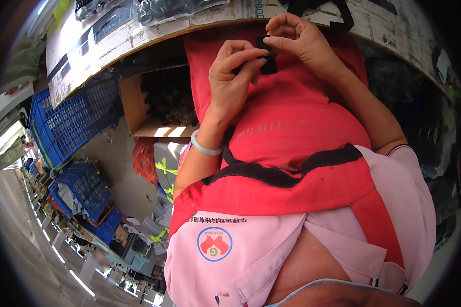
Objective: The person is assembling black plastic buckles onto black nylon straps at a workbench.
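Observation:
Close to the table edge, above my red apron (302, 107), both hands work on a small black strip (269, 65), perhaps fabric or webbing. My left hand (234, 74), with a pale bangle on its wrist, is closed, thumb and fingers pinching the strip from the left. From the right, my right hand (303, 43) pinches the strip's upper part between thumb and curled fingers. The short lower end of the strip hangs free between the hands. Fingers hide part of it, so its full shape cannot be made out.
Along the far side runs a worn white worktable (194, 23) with clear bags of dark items and a black strap (341, 18). A cardboard box (134, 105) of dark pieces stands beneath it. Blue plastic crates (61, 125) and a red bag (145, 161) are at my left.

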A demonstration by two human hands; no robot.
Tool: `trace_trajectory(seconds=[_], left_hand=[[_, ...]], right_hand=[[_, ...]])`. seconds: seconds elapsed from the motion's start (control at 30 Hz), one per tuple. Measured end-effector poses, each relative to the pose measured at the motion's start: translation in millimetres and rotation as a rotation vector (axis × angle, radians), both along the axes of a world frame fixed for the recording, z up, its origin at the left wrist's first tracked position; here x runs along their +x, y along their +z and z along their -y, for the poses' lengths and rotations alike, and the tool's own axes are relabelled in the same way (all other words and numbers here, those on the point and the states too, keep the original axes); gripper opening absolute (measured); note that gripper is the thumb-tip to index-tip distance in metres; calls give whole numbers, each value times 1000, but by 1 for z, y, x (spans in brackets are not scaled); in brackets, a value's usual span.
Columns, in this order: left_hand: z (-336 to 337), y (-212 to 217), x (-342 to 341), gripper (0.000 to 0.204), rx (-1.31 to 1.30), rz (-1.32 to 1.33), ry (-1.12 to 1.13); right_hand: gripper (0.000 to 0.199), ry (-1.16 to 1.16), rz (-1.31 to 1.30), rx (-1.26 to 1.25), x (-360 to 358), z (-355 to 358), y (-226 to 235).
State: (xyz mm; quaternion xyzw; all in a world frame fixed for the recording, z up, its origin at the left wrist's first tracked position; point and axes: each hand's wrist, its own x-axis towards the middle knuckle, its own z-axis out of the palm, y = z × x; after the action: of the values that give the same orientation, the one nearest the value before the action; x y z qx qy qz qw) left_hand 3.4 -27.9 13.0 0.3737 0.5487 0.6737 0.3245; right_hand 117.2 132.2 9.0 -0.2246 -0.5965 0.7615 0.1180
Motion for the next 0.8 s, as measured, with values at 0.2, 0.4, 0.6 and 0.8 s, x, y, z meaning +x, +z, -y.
trace_trajectory(seconds=[0.2, 0.4, 0.6, 0.8], left_hand=[[55, 24, -42, 15, -297, -122, -132], [183, -14, -120, 27, -534, 74, 574], [126, -50, -89, 34, -385, 562, 426], [33, -35, -29, 30, -237, 589, 66]], right_hand=[[19, 76, 111, 248, 15, -2, 1], [23, -80, 239, 1074, 76, -66, 38], [22, -4, 490, 1139, 100, -101, 24], [15, 68, 161, 1156, 65, -85, 54]])
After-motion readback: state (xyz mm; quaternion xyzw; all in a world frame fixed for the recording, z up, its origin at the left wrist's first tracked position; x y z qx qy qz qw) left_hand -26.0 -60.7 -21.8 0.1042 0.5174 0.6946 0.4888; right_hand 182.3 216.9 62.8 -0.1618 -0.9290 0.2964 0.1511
